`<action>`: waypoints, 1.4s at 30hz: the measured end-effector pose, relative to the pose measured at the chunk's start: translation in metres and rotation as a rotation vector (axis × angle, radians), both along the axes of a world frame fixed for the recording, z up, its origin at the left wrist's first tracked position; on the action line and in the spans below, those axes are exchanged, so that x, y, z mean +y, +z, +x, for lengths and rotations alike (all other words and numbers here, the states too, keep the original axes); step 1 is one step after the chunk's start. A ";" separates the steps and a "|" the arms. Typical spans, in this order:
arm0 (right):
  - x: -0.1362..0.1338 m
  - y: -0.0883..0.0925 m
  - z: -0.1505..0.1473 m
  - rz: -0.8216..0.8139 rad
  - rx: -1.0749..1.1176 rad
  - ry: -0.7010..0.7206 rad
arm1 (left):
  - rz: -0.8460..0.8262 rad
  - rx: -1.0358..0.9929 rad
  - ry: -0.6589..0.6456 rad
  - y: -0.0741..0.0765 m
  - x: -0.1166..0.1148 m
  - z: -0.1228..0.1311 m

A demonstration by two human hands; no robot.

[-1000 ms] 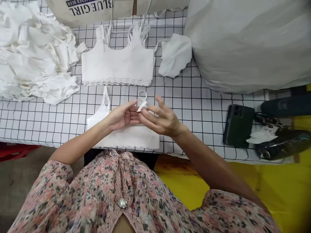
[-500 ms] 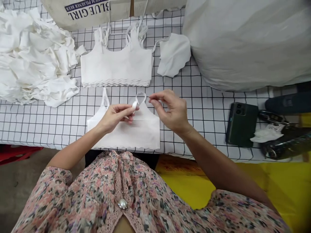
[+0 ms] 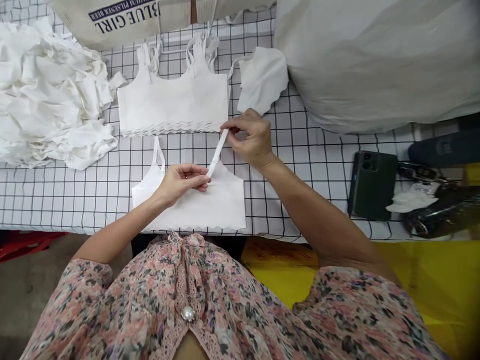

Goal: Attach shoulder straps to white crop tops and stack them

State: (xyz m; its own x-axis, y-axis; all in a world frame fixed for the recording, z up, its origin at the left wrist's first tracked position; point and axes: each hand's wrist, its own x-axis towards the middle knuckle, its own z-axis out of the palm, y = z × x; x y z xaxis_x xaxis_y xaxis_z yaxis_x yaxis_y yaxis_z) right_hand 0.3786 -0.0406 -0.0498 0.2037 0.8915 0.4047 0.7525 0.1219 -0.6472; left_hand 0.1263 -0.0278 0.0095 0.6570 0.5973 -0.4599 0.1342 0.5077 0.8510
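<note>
A white camisole-style bra top (image 3: pixel 210 207) lies flat near the table's front edge. Its right-hand shoulder strap (image 3: pixel 218 152) is stretched up at a slant between my two hands. My left hand (image 3: pixel 183 182) pinches the strap's lower part, over the top's neckline. At the strap's upper end, the fingertips of my right hand (image 3: pixel 249 137) are closed on it. The other strap stands up loosely on the left. Just beyond lies a neat stack of similar white tops (image 3: pixel 174 102), with straps gathered at its far side.
A heap of white garments (image 3: pixel 48 95) fills the left. A folded white piece (image 3: pixel 262 80) lies by a large pale sack (image 3: pixel 375 65). A carton (image 3: pixel 123 20) stands at the back. On the right are a dark phone (image 3: pixel 373 185), keys (image 3: pixel 418 171) and a crumpled tissue (image 3: pixel 412 198).
My right hand has moved up and left and taken hold of the strap, which is now drawn taut. My left hand keeps its pinch, slightly lower.
</note>
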 end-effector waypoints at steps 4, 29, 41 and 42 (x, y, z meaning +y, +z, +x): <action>-0.011 0.005 0.003 -0.048 -0.047 0.014 | -0.005 0.009 0.030 -0.005 0.000 0.000; -0.062 0.063 -0.044 -0.233 0.309 0.382 | 0.600 -0.039 -0.066 -0.004 -0.002 -0.008; -0.089 0.046 -0.046 -0.214 0.258 0.287 | 1.263 0.454 -0.333 -0.040 -0.027 -0.019; -0.091 0.042 -0.048 -0.169 0.226 0.289 | 1.269 0.438 -0.326 -0.041 -0.027 -0.019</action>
State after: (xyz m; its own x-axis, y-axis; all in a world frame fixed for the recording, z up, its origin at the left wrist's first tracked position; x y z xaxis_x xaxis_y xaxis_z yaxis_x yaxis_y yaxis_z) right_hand 0.3309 -0.1314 -0.0078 0.0026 0.9751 0.2216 0.5389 0.1852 -0.8217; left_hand 0.1077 -0.0552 -0.0319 0.7910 0.6072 0.0749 0.4703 -0.6817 0.5605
